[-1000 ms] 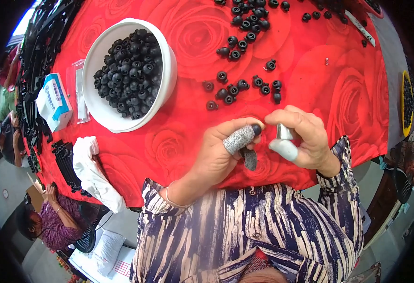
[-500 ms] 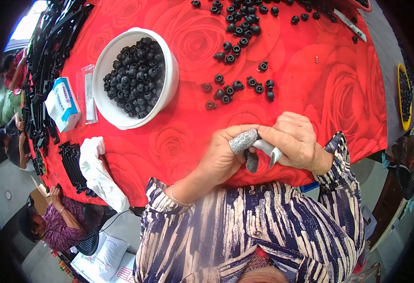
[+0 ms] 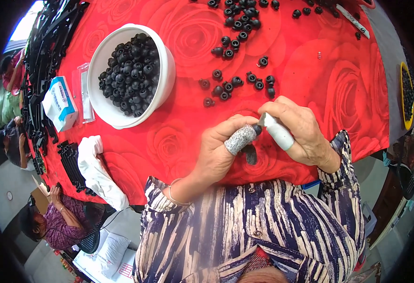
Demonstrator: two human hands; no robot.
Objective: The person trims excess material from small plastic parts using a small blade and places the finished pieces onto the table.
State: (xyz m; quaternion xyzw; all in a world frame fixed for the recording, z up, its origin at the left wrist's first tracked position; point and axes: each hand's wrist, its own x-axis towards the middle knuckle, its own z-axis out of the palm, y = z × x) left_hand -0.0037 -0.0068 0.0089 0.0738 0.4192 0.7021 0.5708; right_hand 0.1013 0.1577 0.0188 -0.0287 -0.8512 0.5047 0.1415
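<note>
My left hand (image 3: 215,150) pinches a small black round part (image 3: 257,129) at its fingertips. Grey speckled sleeves cover two of its fingers, one of them a light sleeve (image 3: 240,139). In my right hand (image 3: 303,129) is a small knife-like tool (image 3: 279,134) with a thick white handle. Its short thin tip touches or nearly touches the black part; the exact contact is too small to tell. Ahead of my hands several loose black parts (image 3: 227,87) lie on the red tablecloth. To the left stands a white bowl (image 3: 170,78) heaped with similar black parts (image 3: 134,75).
Left of the bowl are a tissue pack (image 3: 62,104), a clear plastic case (image 3: 86,94) and a pile of long black strips (image 3: 46,70). A white cloth (image 3: 96,172) lies at the near left edge. A yellow tray (image 3: 407,96) is at far right. People sit at left.
My right hand has lifted and turned, bringing the white-handled tool's tip up beside the black part. My left hand has shifted slightly, and the black part now shows more.
</note>
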